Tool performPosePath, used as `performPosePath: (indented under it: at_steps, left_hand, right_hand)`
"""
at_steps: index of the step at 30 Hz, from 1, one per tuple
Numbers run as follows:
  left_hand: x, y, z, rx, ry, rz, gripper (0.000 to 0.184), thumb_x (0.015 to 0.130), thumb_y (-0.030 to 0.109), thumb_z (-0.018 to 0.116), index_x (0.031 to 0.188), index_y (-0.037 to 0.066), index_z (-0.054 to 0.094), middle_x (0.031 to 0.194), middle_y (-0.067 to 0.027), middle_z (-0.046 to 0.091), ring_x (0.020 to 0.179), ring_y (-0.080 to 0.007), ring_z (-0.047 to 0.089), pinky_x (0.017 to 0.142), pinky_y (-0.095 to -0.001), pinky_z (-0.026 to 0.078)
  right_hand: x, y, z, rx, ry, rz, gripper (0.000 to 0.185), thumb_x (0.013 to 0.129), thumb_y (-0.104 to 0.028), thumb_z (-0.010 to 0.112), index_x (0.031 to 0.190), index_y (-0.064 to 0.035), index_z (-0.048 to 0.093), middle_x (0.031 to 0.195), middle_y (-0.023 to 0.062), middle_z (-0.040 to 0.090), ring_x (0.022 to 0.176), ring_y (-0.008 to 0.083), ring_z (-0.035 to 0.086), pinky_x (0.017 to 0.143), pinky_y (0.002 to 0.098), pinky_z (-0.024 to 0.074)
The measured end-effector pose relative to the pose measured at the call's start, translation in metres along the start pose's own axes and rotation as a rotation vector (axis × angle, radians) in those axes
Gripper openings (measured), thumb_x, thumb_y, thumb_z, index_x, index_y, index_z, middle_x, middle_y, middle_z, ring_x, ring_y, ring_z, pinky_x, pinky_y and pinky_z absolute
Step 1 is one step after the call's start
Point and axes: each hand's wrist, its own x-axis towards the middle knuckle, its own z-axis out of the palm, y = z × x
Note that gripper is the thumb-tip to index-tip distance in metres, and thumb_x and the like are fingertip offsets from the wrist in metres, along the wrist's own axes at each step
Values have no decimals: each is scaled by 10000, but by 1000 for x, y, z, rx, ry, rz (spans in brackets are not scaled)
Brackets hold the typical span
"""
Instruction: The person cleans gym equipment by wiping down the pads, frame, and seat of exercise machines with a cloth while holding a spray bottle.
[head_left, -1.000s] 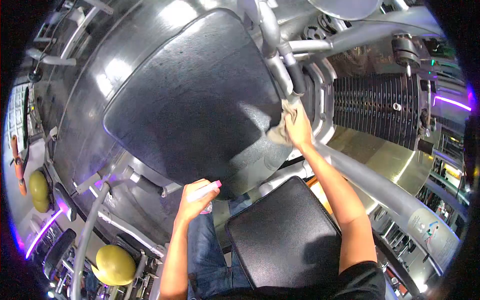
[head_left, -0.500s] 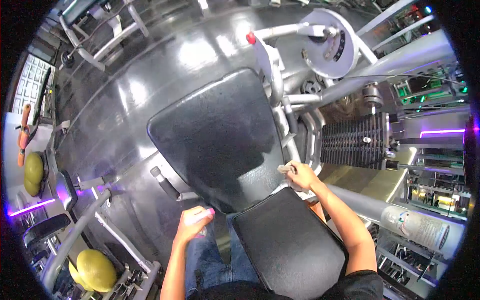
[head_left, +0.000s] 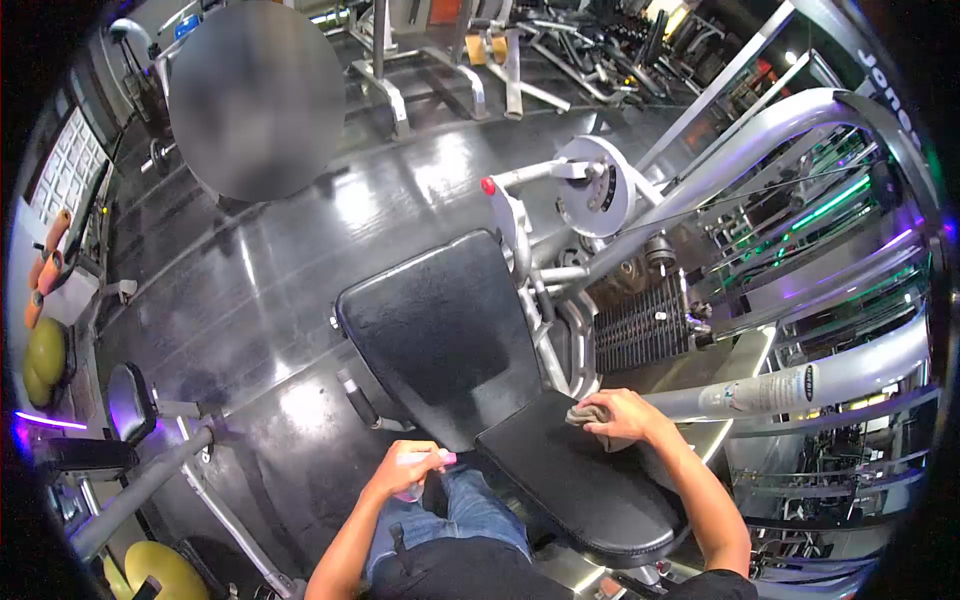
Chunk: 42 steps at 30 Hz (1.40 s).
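My left hand (head_left: 405, 470) is closed around a spray bottle with a pink tip (head_left: 447, 458), held above my jeans. Most of the bottle is hidden by my fingers. My right hand (head_left: 628, 415) grips a crumpled greyish cloth (head_left: 590, 415) against the upper right edge of the near black pad (head_left: 560, 480). Beyond it lies the larger black pad (head_left: 440, 325) of the exercise machine, whose surface is shiny with a darker, duller patch toward the near end.
To the right stand a weight stack (head_left: 640, 335) and a thick grey frame tube (head_left: 740, 395). A round silver plate (head_left: 597, 188) rises behind the far pad. A grey handle (head_left: 360, 402) sticks out at its left. Yellow-green balls (head_left: 165, 572) sit at lower left.
The view has tilted up, showing more of the gym floor. My right hand has moved with the cloth from the joint between the pads onto the near pad. My left hand still holds the bottle.
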Motion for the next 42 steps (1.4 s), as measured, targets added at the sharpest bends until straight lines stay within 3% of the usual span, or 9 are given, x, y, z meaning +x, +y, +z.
performPosePath:
  at_steps: [5, 6, 11, 19, 25, 29, 33, 37, 42]
  left_hand:
    - [-5, 0, -3, 8, 27, 69, 384, 943, 400, 648, 845, 36, 719, 761, -12, 692, 526, -82, 559, 489, -258, 442]
    - [-6, 1, -1, 0, 53, 63, 400, 919, 428, 670, 813, 45, 713, 710, -6, 673, 519, -76, 551, 487, -258, 440]
    - [-2, 13, 12, 41, 104, 27, 406, 873, 460, 722, 781, 65, 718, 644, 6, 644, 517, -74, 548, 486, -256, 437]
    - [13, -14, 56, 154, 267, 86, 306, 834, 382, 782, 840, 77, 749, 637, -7, 656, 572, -89, 587, 558, -284, 455]
    - [21, -28, 104, 239, 366, -120, 341, 839, 445, 749, 854, 104, 751, 663, -67, 681, 609, -173, 658, 591, -313, 479]
    - [32, -38, 133, 251, 391, -187, 336, 838, 429, 755, 830, 93, 738, 658, -65, 677, 591, -163, 639, 576, -319, 465]
    - [36, -26, 153, 203, 539, -240, 324, 836, 399, 766, 823, 79, 721, 633, -60, 652, 565, -148, 598, 563, -304, 445]
    - [38, -44, 155, 291, 602, -126, 348, 813, 410, 785, 795, 72, 703, 634, -58, 641, 565, -142, 582, 561, -305, 443]
    - [39, -39, 158, 385, 607, -302, 417, 752, 507, 808, 812, 105, 712, 700, -45, 675, 632, -171, 630, 625, -327, 481]
  right_hand:
    - [-27, -33, 1, -186, 92, 106, 423, 795, -227, 739, 1211, -204, 667, 1087, 135, 667, 1009, 350, 654, 895, 455, 524]
    - [-28, -27, 6, -208, 165, 70, 392, 790, -213, 722, 1178, -186, 676, 996, 121, 629, 949, 340, 650, 848, 450, 531]
    - [-21, -14, 9, -234, 246, 105, 368, 807, -191, 715, 1171, -223, 680, 1003, 99, 638, 951, 323, 654, 844, 447, 536]
    - [34, 63, 33, -230, -37, -32, 369, 838, -273, 695, 1206, -242, 683, 1078, 138, 682, 1034, 340, 657, 900, 451, 531]
    - [88, 101, 72, -286, -161, -113, 294, 839, -271, 688, 1124, -203, 716, 1015, 110, 683, 971, 334, 671, 836, 469, 544]
    - [127, 122, 92, -171, -162, -152, 263, 845, -304, 664, 1080, -204, 729, 963, 130, 707, 950, 337, 675, 833, 479, 545]
    - [177, 155, 144, -181, -100, -171, 240, 817, -296, 687, 962, -115, 750, 951, 164, 729, 873, 360, 702, 807, 467, 562]
    - [178, 117, 128, -184, -147, -248, 244, 780, -249, 695, 978, -119, 755, 955, 156, 732, 935, 342, 696, 850, 460, 553]
    - [142, 97, 99, -113, -287, -321, 272, 766, -267, 709, 1029, -220, 765, 932, 129, 737, 914, 346, 695, 866, 460, 549]
